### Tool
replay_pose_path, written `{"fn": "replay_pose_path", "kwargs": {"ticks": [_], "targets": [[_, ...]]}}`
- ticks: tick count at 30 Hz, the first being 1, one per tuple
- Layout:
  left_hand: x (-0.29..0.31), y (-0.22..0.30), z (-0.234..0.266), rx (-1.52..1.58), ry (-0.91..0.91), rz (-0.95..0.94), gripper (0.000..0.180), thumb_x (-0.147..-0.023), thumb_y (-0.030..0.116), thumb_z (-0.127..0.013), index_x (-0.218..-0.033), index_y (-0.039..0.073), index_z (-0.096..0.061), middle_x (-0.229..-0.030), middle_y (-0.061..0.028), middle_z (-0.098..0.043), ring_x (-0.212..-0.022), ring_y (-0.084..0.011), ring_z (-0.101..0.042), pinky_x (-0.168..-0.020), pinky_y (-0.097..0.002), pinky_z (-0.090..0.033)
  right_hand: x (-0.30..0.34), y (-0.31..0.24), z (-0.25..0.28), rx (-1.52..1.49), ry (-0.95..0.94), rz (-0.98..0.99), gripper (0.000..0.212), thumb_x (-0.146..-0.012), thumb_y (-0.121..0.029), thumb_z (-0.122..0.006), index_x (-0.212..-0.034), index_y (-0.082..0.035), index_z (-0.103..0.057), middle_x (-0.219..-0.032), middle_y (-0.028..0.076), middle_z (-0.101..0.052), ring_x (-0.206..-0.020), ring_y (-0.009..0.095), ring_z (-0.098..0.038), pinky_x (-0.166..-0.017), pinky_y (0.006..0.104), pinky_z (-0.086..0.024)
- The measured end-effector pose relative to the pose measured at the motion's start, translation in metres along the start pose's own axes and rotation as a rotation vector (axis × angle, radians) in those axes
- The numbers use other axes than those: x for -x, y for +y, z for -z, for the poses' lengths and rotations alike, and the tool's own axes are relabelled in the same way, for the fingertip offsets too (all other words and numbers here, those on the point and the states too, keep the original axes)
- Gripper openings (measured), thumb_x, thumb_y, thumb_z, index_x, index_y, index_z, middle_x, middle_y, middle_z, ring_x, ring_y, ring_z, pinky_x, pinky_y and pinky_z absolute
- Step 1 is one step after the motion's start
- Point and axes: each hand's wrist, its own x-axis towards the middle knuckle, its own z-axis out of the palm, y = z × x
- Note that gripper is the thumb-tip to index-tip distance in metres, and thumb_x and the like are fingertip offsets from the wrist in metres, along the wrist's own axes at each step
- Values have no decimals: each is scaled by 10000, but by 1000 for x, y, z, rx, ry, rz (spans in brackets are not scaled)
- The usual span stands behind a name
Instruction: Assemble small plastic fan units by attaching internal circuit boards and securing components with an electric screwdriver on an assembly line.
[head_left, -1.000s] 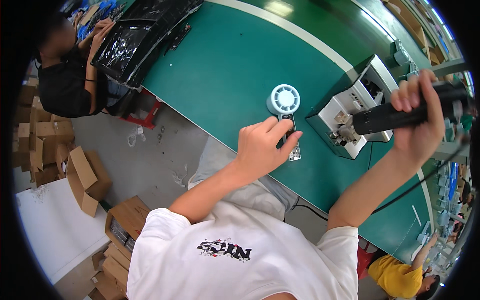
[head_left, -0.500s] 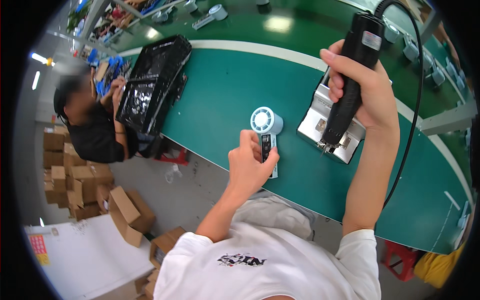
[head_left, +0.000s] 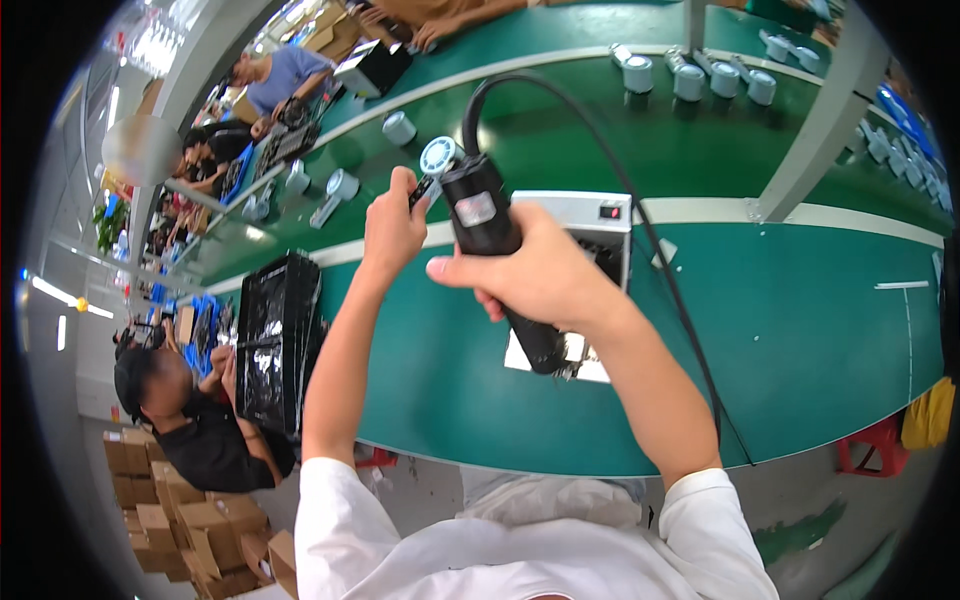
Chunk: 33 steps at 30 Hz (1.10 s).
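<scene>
My left hand (head_left: 397,228) reaches far out, fingers closed on the dark, narrow handle end of a small handheld fan (head_left: 439,156). Its round, light-blue slotted head sits just beyond the fingertips, over the far side of the bench. Wrapped round the black body of an electric screwdriver (head_left: 478,203) is my right hand (head_left: 550,268). The tool's tip points down toward me, and a thick black cable (head_left: 590,118) loops from its top. Beneath that hand stands a silver metal box (head_left: 572,207) with a red switch, partly hidden by hand and tool.
Beyond the green bench (head_left: 790,330) runs a darker green conveyor belt (head_left: 560,135) carrying several light-blue fans (head_left: 688,83). A black divided tray (head_left: 275,345) stands at left beside a seated person (head_left: 190,420). A grey post (head_left: 820,130) rises at right; cardboard boxes (head_left: 215,530) are stacked lower left.
The fan has been lifted off the bench and carried away from me, toward the belt, by my left hand. My right hand has shifted left with the screwdriver. The view has tilted up.
</scene>
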Motion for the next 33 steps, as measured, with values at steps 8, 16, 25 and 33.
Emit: {"fn": "replay_pose_path", "kwargs": {"ticks": [8, 16, 25, 33], "targets": [[-145, -8, -110, -161, -56, -68, 268, -856, 154, -618, -1080, 79, -492, -881, -222, -674, -838, -447, -641, -734, -550, -500, 5, -3, -6, 10, -37, -26, 319, -786, -198, -800, -740, -41, -526, -564, 25, -542, -452, 97, -510, -449, 261, -425], [-171, 17, -180, -76, -51, -182, 192, -845, 91, -591, -995, 41, -482, -790, -241, -646, -808, -442, -649, -699, -547, -512, 3, 1, -6, 51, -49, -44, 283, -796, -211, -787, -731, -55, -560, -569, 11, -548, -463, 89, -514, -458, 255, -415], [-184, -25, -210, 479, -184, 249, 434, -908, 379, -619, -1067, -21, -679, -936, -162, -709, -898, -239, -672, -825, -347, -508, -1, 1, -10, 76, -66, -60, 287, -797, -209, -789, -717, -59, -559, -571, 10, -552, -462, 84, -513, -460, 249, -419], [-192, 2, -228, 499, -319, 403, 400, -840, 312, -623, -1061, -17, -675, -935, -144, -695, -901, -236, -657, -817, -347, -499, -1, -5, -13, 79, -46, -42, 285, -799, -214, -789, -720, -59, -563, -570, 10, -552, -460, 87, -518, -465, 244, -430]]}}
